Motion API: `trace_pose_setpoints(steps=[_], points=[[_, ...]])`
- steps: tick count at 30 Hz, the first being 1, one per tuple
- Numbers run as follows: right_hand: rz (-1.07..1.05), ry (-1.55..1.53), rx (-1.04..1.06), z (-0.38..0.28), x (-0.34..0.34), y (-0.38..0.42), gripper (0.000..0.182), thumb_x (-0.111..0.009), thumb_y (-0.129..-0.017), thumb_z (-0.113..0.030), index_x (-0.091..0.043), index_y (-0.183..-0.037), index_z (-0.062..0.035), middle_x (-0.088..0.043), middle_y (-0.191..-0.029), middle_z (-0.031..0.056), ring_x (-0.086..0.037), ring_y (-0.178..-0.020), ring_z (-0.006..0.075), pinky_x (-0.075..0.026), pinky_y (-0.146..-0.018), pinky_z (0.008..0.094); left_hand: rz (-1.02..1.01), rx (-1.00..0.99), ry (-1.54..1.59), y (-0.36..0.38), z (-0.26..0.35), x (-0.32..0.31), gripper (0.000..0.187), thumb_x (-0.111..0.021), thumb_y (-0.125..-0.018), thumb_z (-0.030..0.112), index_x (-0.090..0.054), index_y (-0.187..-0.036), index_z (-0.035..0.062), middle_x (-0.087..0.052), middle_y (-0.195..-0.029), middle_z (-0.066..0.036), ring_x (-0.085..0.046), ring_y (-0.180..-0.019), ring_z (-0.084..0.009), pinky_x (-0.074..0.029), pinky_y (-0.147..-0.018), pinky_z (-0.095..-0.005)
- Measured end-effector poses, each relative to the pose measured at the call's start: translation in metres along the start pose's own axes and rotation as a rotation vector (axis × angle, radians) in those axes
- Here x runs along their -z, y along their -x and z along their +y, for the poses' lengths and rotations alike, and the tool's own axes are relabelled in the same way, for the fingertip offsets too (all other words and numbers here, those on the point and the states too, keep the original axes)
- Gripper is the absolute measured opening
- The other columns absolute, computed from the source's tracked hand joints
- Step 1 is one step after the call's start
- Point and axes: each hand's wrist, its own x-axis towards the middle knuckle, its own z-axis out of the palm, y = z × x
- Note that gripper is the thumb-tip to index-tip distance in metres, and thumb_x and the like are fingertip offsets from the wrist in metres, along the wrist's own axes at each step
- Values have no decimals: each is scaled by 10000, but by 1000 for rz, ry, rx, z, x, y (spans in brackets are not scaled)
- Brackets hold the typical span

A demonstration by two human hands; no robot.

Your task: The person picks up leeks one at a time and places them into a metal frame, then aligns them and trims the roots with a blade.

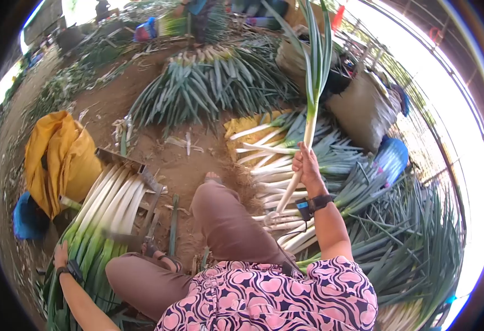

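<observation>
The right hand [307,164] grips one leek [311,118], leaves up, above the loose leeks [278,185] on the ground [175,171]. The left hand [61,256] touches the bundle's [101,212] outer edge; whether it pinches anything, I cannot tell.

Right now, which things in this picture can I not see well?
All in the head view:
Leaf tips of the held leek in the right hand: cut off by top edge.
Grey shape across the leek pile: blurred.
Left hand: grip unclear, fingers partly behind that pile.
Yellow sheeting: folds hide whatever is beneath.
</observation>
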Motion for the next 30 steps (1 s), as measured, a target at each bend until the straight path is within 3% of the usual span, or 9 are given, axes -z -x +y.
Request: trace_pose_setpoints(steps=[6, 8, 11, 13, 16, 20, 21, 24, 30], points=[[-313, 151, 26, 10, -63, -20, 200, -617, -921, -219, -484, -1058, -159, -382, -594, -71, -374, -435, 42, -301, -360, 205, 173, -33, 31, 22, 9, -7, 714, -353, -896, 619, -517, -1291, 47, -492, -1332, -254, -443, -1261, -420, -261, -1004, -647], [-373, 171, -2, 0, -128, -8, 152, -575, -938, -184, -490, -1056, -141, -383, -588, -68, -366, -418, 44, -293, -354, 209, 164, -11, -1, 26, 14, -6, 689, -360, -895, 614, -549, -1250, 55, -533, -1304, -219, -484, -1232, -385, -306, -976, -622], [-687, 239, 42, -1, -223, -5, 118, -516, -954, -140, -483, -1066, -119, -395, -580, -63, -365, -409, 43, -263, -344, 219, 150, 66, -37, 42, 31, 3, 668, -371, -884, 633, -574, -1233, 101, -567, -1290, -149, -504, -1215, -340, -332, -983, -533], [-811, 325, 13, 8, -289, -13, 166, -543, -944, -166, -521, -1095, -99, -424, -607, -55, -422, -479, 43, -332, -424, 212, 128, 69, -35, 47, 37, 6, 657, -365, -891, 627, -571, -1237, 107, -562, -1294, -145, -492, -1221, -334, -323, -997, -519], [-947, 636, 342, 28, -403, -5, 369, -658, -874, -184, -533, -1192, -47, -491, -670, -45, -446, -522, 47, -365, -467, 213, 114, 79, -31, 55, 38, 13, 646, -359, -901, 615, -561, -1247, 108, -550, -1303, -142, -479, -1231, -327, -323, -1001, -506], [-1166, 673, 652, 105, -525, 17, 295, -707, -849, -173, -595, -1098, -60, -526, -733, -59, -474, -620, 20, -382, -512, 200, 116, 78, -43, 54, 39, 12, 636, -356, -909, 603, -555, -1248, 103, -544, -1299, -141, -485, -1218, -318, -334, -989, -495], [-1314, 491, 714, 138, -549, 18, 296, -725, -828, -142, -604, -1081, -46, -551, -803, -38, -499, -731, 31, -428, -615, 218, 118, 80, -41, 58, 41, 12, 633, -356, -910, 601, -556, -1247, 103, -546, -1296, -140, -487, -1214, -317, -335, -986, -494], [-1455, 696, 500, 202, -599, 49, 326, -759, -785, -152, -622, -1061, -44, -589, -852, -15, -529, -797, 69, -451, -709, 240, 148, 82, -43, 61, 42, 12, 612, -367, -912, 595, -566, -1225, 108, -562, -1268, -133, -504, -1184, -306, -340, -970, -487], [-1745, 693, 582, 303, -645, 73, 411, -773, -748, -235, -633, -1103, -83, -664, -885, 71, -619, -806, 146, -483, -746, 296, 200, 89, -38, 57, 40, 5, 579, -405, -905, 585, -580, -1198, 117, -586, -1216, -127, -520, -1155, -290, -333, -968, -469]])
